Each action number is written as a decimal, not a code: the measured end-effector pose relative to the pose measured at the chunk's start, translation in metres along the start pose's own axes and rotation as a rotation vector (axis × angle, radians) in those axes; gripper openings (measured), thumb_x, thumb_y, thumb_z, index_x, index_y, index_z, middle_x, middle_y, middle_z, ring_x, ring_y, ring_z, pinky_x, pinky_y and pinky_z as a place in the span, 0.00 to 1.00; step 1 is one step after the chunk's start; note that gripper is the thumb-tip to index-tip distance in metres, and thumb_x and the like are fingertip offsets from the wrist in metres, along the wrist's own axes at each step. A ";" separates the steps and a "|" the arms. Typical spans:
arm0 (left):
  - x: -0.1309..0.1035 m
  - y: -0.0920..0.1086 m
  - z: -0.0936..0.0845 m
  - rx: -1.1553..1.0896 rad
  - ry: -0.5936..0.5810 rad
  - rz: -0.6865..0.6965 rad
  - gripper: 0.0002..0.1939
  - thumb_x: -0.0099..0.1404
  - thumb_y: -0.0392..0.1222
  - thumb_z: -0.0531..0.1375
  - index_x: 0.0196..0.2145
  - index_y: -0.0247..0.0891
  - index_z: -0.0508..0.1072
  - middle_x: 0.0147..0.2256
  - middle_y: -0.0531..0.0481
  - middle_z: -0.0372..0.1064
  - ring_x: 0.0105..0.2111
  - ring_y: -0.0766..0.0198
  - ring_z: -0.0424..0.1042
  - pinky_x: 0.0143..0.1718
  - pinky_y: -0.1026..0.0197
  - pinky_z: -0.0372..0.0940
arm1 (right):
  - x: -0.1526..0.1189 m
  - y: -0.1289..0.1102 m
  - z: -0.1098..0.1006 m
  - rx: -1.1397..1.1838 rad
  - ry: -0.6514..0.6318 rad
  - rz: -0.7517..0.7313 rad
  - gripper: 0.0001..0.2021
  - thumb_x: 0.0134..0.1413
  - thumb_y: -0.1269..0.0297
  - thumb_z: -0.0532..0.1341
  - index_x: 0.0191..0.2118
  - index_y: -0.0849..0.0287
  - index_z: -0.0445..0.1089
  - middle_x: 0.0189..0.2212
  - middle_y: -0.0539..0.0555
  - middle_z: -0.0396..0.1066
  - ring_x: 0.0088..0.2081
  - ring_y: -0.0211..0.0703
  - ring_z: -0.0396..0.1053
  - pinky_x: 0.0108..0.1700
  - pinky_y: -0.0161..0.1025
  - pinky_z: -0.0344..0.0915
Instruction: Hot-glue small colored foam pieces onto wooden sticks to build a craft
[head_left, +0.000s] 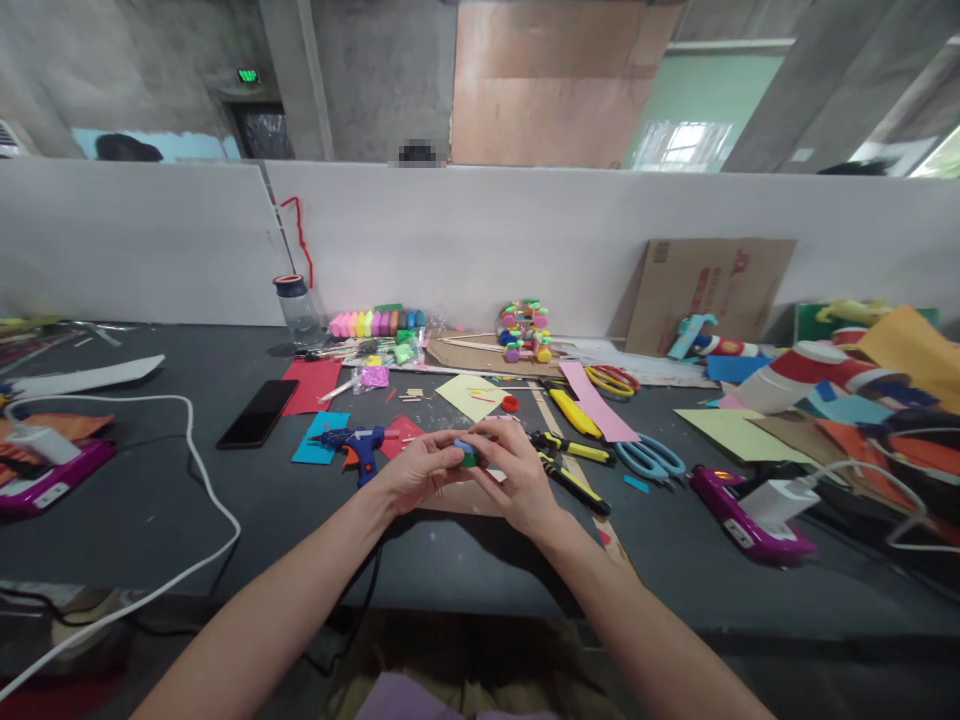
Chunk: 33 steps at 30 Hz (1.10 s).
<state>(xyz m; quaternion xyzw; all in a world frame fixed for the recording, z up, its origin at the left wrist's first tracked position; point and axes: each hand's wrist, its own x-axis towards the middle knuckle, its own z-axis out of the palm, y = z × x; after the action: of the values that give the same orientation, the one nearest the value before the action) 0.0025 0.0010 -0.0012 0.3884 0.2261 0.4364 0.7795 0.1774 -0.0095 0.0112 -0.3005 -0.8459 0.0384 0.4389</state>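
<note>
My left hand [424,468] and my right hand [516,470] meet over the front middle of the dark table. Between their fingertips they hold a small blue and green piece [466,453], partly covered by the fingers. Left of my left hand lies a blue glue gun [361,448] on blue and red paper. Pliers with yellow and black handles [577,480] lie just right of my right hand. A small red ring [510,404] sits behind my hands, beside a pale yellow sheet [469,397].
A black phone [259,413] and a water bottle [298,312] stand or lie to the left. Blue-handled scissors [651,458] and a purple power strip [750,520] are right. Colourful clay pieces [379,323] line the white partition [465,230]. Heads show beyond it.
</note>
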 end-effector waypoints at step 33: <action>0.000 0.000 0.001 -0.002 0.031 -0.013 0.18 0.50 0.41 0.69 0.40 0.34 0.76 0.36 0.46 0.74 0.35 0.64 0.74 0.40 0.62 0.67 | 0.001 -0.002 0.000 -0.037 -0.006 -0.031 0.17 0.56 0.68 0.58 0.52 0.53 0.66 0.44 0.58 0.67 0.46 0.50 0.64 0.49 0.52 0.63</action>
<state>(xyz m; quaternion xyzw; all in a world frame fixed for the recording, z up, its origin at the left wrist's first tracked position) 0.0031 0.0006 -0.0001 0.3792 0.2401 0.4374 0.7793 0.1758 -0.0106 0.0126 -0.2955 -0.8522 0.0167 0.4314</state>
